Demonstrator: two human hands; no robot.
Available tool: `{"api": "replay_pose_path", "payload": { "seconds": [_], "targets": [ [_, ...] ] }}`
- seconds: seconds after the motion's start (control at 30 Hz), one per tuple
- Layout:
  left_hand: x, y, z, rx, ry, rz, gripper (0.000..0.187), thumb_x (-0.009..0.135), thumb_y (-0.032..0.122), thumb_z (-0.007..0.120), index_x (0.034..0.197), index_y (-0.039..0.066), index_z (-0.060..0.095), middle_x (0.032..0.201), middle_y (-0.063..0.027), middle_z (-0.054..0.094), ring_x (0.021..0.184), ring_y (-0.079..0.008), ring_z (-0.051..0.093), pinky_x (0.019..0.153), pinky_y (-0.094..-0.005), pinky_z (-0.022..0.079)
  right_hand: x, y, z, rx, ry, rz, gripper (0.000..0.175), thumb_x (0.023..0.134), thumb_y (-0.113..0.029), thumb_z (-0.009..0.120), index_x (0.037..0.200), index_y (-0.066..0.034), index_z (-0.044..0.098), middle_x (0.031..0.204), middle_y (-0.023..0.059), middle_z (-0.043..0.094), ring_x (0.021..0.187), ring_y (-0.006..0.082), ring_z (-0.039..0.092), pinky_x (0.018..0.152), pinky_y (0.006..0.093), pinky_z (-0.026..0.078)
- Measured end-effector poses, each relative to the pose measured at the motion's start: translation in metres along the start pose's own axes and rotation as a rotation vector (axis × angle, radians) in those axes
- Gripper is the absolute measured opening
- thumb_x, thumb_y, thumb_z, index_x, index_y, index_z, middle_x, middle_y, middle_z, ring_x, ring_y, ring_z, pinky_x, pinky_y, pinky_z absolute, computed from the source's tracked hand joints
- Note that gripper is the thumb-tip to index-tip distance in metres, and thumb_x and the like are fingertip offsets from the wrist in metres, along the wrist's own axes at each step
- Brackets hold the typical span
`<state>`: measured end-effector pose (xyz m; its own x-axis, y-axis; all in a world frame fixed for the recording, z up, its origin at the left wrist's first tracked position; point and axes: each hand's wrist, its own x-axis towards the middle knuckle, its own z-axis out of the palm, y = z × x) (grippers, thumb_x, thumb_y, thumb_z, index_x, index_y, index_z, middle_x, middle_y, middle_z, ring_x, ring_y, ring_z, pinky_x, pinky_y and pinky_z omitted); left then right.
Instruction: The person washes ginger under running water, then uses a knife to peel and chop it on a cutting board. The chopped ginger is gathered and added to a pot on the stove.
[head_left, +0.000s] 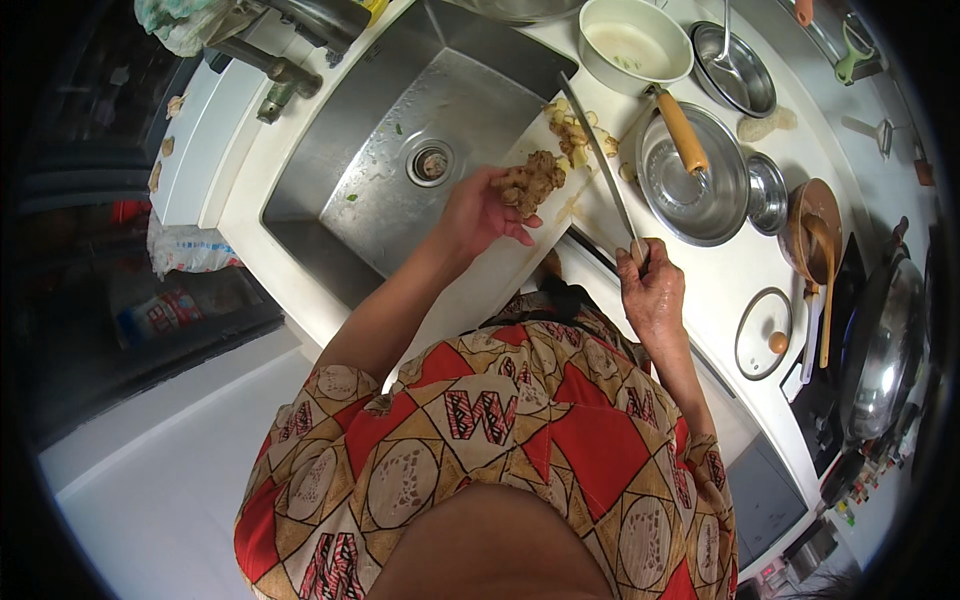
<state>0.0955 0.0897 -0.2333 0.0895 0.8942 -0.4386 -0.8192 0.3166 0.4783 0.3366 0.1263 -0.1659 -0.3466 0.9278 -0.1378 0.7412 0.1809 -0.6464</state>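
Note:
My left hand holds a knobbly ginger root over the near right edge of the steel sink. In my right hand is the handle of a long-bladed knife, its blade pointing away from me across the counter. Ginger slices and peelings lie on the counter at the sink's corner, just left of the blade. The ginger and the blade are apart.
Right of the knife stand a steel bowl with a wooden-handled tool across it, a pale pot of cloudy liquid, a glass lid and a brown pan. A faucet rises at the sink's left.

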Motion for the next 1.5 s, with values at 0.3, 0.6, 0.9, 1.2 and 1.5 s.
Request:
{"api": "replay_pose_path", "payload": {
  "seconds": [0.3, 0.6, 0.9, 1.2, 1.5],
  "targets": [
    [0.016, -0.005, 0.0, 0.116, 0.063, 0.031, 0.034, 0.085, 0.022, 0.051, 0.107, -0.004, 0.052, 0.093, -0.0177, 0.062, 0.074, -0.0294, 0.065, 0.052, -0.0429, 0.055, -0.004, 0.008, 0.005, -0.086, -0.059, -0.024, 0.025, 0.082, -0.021, 0.058, 0.096, -0.001, 0.053, 0.074, 0.0228, 0.062, 0.069, 0.0394, 0.061, 0.063, 0.0443, 0.048],
    [0.019, -0.003, 0.0, 0.024, 0.104, 0.057, 0.033, 0.085, 0.013, 0.046, 0.106, -0.012, 0.049, 0.099, -0.0213, 0.058, 0.083, -0.034, 0.063, 0.059, -0.0485, 0.055, -0.002, 0.008, 0.003, -0.06, -0.058, 0.004, 0.026, 0.082, -0.022, 0.058, 0.096, -0.0006, 0.053, 0.075, 0.023, 0.062, 0.069, 0.0402, 0.061, 0.064, 0.0446, 0.048],
    [0.023, -0.003, -0.001, -0.096, 0.092, 0.25, 0.031, 0.086, 0.008, 0.048, 0.114, -0.007, 0.047, 0.105, -0.0161, 0.058, 0.096, -0.0283, 0.059, 0.086, -0.0416, 0.048, 0.001, 0.009, 0.004, -0.042, -0.069, 0.042, 0.026, 0.083, -0.022, 0.057, 0.094, 0.0011, 0.053, 0.074, 0.0234, 0.062, 0.069, 0.0404, 0.061, 0.063, 0.0436, 0.048],
    [0.015, 0.006, 0.008, -0.03, 0.082, 0.302, 0.032, 0.082, -0.003, 0.048, 0.114, -0.002, 0.046, 0.108, -0.0152, 0.055, 0.1, -0.0266, 0.057, 0.088, -0.0395, 0.048, 0.005, 0.008, 0.001, -0.012, -0.055, 0.029, 0.026, 0.083, -0.022, 0.057, 0.094, 0.0007, 0.053, 0.067, 0.0204, 0.061, 0.064, 0.0386, 0.061, 0.06, 0.0425, 0.047],
    [0.015, 0.006, 0.007, -0.074, 0.046, 0.291, 0.03, 0.08, -0.005, 0.048, 0.111, -0.006, 0.046, 0.11, -0.0174, 0.056, 0.097, -0.03, 0.06, 0.083, -0.0409, 0.053, 0.006, 0.008, 0.001, 0.004, -0.052, 0.042, 0.024, 0.083, -0.022, 0.058, 0.091, 0.0004, 0.054, 0.062, 0.0181, 0.06, 0.061, 0.0373, 0.061, 0.058, 0.0413, 0.047]
  ]
}}
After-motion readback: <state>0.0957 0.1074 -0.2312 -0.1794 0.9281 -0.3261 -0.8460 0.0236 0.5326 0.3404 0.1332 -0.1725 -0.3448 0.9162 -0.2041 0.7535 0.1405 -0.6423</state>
